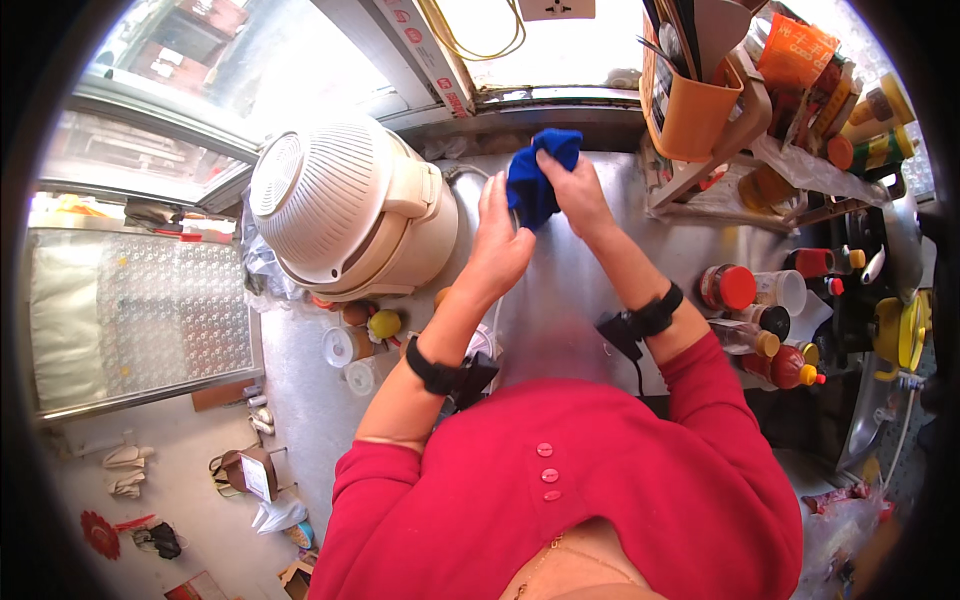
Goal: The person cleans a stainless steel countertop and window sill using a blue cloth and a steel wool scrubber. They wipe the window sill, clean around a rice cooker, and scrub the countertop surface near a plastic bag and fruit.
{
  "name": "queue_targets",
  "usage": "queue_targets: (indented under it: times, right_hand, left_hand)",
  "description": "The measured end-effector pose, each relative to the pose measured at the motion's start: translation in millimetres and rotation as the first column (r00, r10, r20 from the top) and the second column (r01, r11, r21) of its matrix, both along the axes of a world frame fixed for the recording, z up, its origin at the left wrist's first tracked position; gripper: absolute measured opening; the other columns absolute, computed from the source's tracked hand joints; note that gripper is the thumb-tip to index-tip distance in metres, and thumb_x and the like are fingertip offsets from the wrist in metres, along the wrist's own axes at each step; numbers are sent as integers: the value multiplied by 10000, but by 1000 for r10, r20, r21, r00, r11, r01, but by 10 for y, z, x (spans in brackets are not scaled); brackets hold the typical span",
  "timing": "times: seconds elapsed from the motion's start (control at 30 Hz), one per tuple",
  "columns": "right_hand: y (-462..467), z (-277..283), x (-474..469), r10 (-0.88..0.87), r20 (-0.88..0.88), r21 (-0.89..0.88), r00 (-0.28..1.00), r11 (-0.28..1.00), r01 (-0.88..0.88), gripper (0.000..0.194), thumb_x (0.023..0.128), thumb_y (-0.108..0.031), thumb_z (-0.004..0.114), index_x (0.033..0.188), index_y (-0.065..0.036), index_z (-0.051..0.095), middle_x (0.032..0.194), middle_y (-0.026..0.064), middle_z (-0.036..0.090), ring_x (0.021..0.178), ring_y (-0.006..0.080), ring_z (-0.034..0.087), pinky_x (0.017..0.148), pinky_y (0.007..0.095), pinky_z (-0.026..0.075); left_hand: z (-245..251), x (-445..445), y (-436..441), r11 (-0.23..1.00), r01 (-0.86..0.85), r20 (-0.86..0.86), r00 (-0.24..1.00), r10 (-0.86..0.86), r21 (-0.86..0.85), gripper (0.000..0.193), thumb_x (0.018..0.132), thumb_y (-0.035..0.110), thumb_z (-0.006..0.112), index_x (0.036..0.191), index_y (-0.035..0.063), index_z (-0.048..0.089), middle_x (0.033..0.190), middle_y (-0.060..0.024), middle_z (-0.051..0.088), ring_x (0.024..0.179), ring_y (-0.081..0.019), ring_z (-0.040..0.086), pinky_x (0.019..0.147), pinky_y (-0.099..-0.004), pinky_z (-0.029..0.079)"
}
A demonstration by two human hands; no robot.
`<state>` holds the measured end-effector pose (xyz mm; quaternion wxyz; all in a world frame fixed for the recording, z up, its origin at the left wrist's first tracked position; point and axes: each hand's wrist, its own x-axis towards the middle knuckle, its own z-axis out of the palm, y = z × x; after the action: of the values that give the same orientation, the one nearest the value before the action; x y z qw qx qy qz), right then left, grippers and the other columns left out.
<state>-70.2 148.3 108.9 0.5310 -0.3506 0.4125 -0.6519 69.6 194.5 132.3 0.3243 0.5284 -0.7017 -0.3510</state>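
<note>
A crumpled blue cloth (534,187) is held over the back part of a metal countertop (559,277). My right hand (577,191) grips its right side, with the thumb pressed on top. My left hand (499,240) is against the cloth's left edge, fingers partly bent. A thin pale piece shows between that hand and the cloth; I cannot tell what it is or whether the hand grips it. A white cord (497,315) runs below my left wrist. Left of my hands stands a cream electric countertop cooker (352,202) with a ribbed domed lid.
An orange utensil holder (690,112) and a rack (712,169) with jars stand at the back right. Several sauce bottles and a red-lidded jar (727,287) line the right side. A yellow-green fruit (385,324) and a clear container (345,346) sit in front of the cooker.
</note>
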Motion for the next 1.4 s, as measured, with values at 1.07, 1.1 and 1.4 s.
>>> queue_targets:
  times: [1.07, 1.1, 1.4]
  right_hand:
    - [-468, -1515, 127, 144, -931, -88, 334, 802, -590, 391, 741, 36, 489, 1099, -52, 618, 1197, 131, 597, 1111, 350, 517, 1004, 386, 399]
    - [-358, -1476, 86, 175, -922, -81, 345, 785, -614, 379, 720, 50, 498, 1061, -57, 626, 1131, 116, 614, 1046, 340, 537, 949, 378, 431]
    - [-194, -1317, -572, -284, -958, -286, -32, 949, 131, 364, 733, -109, 576, 1089, -31, 566, 1174, 180, 543, 1088, 412, 488, 914, 449, 430]
  left_hand:
    - [1161, 1399, 938, 915, 157, -494, 868, 51, 371, 430, 924, 131, 514, 1303, -53, 428, 1198, -187, 578, 1066, -226, 580, 972, -360, 419]
    - [1154, 1395, 936, 916, 153, -497, 866, 56, 371, 427, 925, 132, 514, 1300, -53, 431, 1195, -186, 580, 1064, -225, 582, 971, -359, 420]
    - [1101, 1385, 953, 929, 105, -474, 877, 82, 355, 411, 929, 132, 502, 1291, -52, 441, 1176, -183, 591, 1043, -226, 597, 957, -352, 429]
